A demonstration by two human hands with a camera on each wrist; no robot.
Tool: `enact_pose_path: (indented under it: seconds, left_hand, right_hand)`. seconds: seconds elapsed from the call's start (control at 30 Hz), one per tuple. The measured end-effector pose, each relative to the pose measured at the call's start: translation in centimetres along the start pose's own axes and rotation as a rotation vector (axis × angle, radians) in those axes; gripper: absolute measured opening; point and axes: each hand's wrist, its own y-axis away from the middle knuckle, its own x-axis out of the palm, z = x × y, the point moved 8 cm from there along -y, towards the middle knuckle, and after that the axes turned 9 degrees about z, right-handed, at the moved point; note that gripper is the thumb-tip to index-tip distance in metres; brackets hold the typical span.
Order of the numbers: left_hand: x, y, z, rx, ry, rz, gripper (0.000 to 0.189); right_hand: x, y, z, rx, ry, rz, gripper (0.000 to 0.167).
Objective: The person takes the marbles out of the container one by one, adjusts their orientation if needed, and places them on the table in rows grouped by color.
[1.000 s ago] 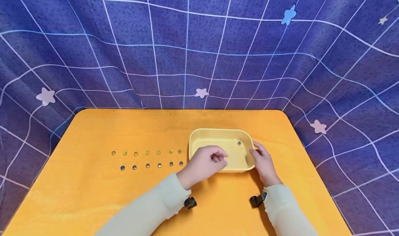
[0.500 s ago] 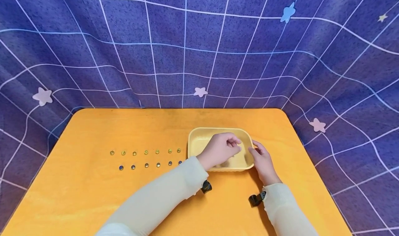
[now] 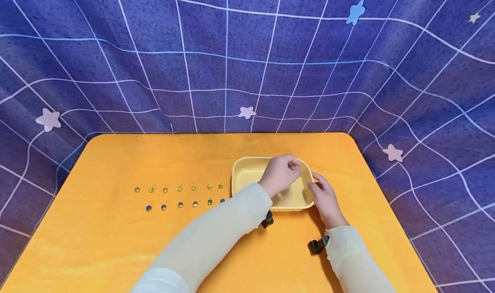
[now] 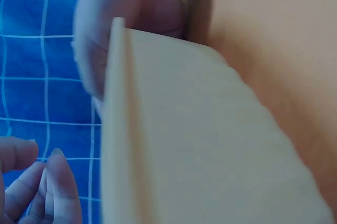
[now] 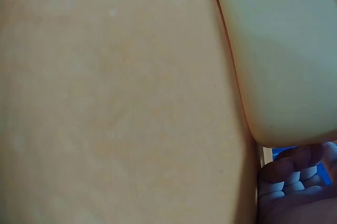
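Note:
A pale yellow rectangular tub (image 3: pixel 247 172) stands on the orange table. My right hand (image 3: pixel 326 200) grips its right end, thumb at the rim and fingers along the outer wall; the right wrist view shows those fingers (image 5: pixel 279 171) beneath the wall's corner. Over the tub's right half hovers my left hand (image 3: pixel 281 173), its fingers bent. In the left wrist view the thumb and fingertips (image 4: pixel 63 187) stand apart with nothing seen between them. The small round bead inside the tub is hidden behind this hand.
Left of the tub, small shiny round beads lie in two rows: a yellowish row (image 3: pixel 165 190) behind and a darker, bluish row (image 3: pixel 180 205) in front. A blue grid-patterned curtain (image 3: pixel 209 78) surrounds the table (image 3: pixel 116 250) at the back and sides.
My left hand has moved right and away from me across the tub, and its forearm now covers part of the front row's end. My right hand has stayed on the tub.

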Motion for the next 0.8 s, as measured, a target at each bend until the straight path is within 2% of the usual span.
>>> enact_pose_path:
  seconds: [0.1,0.33,0.47,0.7,0.8]
  left_hand:
    - [0.7,-0.7,0.7,-0.046,-0.061,-0.016,0.015]
    - [2.3,-2.1,2.8,-0.133,-0.159,0.003,0.023]
    - [2.7,-2.8,3.9,-0.175,-0.156,0.006,0.025]
    - [3.9,-3.4,5.5,-0.229,-0.168,0.101,0.038]
    - [4.1,-3.7,6.2,-0.243,-0.155,0.107,0.039]
  right_hand:
    - [-0.1,0.0,0.1,-0.008,0.001,-0.004,0.042]
    - [0.1,0.1,0.1,-0.01,-0.014,0.009,0.042]
    - [0.1,0.2,0.1,-0.013,-0.016,0.008,0.041]
    - [0.1,0.2,0.3,-0.04,-0.023,0.009,0.043]
    - [0.1,0.2,0.2,-0.046,-0.025,0.01,0.042]
